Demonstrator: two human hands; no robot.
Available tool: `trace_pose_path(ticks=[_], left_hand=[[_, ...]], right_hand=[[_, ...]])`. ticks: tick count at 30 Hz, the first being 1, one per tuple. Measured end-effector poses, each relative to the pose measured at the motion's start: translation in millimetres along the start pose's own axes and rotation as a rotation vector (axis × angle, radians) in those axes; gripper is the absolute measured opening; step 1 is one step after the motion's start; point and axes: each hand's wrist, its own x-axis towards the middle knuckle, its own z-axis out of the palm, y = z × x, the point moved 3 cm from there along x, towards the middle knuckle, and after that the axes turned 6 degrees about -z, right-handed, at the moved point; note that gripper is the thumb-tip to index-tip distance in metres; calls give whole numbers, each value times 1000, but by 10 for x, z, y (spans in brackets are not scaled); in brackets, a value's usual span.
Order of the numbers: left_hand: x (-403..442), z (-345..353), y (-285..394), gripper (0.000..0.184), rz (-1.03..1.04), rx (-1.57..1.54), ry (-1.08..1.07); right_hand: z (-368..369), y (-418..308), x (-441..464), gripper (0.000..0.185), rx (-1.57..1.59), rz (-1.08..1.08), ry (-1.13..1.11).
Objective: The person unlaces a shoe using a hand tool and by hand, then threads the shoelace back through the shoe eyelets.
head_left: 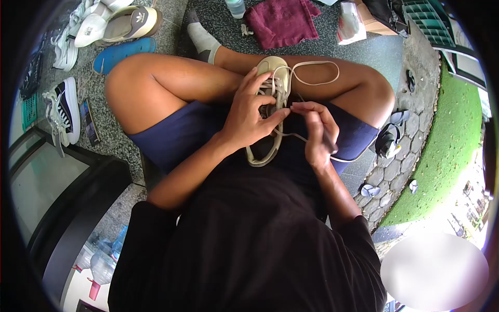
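Observation:
A beige sneaker (pixel 281 78) rests in my lap with its toe pointing away from me. My left hand (pixel 249 112) grips its side and opening, with the thumb stretched toward the right hand. Opposite it, my right hand (pixel 318 130) is closed around a slim tool with a dark handle (pixel 329 142); the tool's kind is unclear. A pale shoelace (pixel 337 73) loops out over my leg beside the toe. Another pale strand runs beneath the right hand toward my thigh. Fingers hide part of the shoe's lacing and opening.
Several shoes lie at the left, among them a black-and-white sneaker (pixel 66 111) and a beige one (pixel 132 25). A blue sole-shaped piece (pixel 125 53) lies near my knee. Ahead are a maroon cloth (pixel 280 23) and a bottle (pixel 236 8). Dark sandals (pixel 387 140) sit at the right.

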Motion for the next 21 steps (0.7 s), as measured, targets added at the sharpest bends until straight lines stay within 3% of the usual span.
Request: trace_pose_path(ticks=[3, 10, 21], left_hand=[[-31, 11, -9, 18, -20, -4, -9], [-20, 30, -73, 19, -21, -20, -54], [-41, 34, -82, 14, 8, -20, -68]], right_hand=[[-47, -39, 25, 53, 44, -88, -23], [1, -48, 87, 36, 103, 58, -81], [92, 27, 155, 40, 99, 96, -74]])
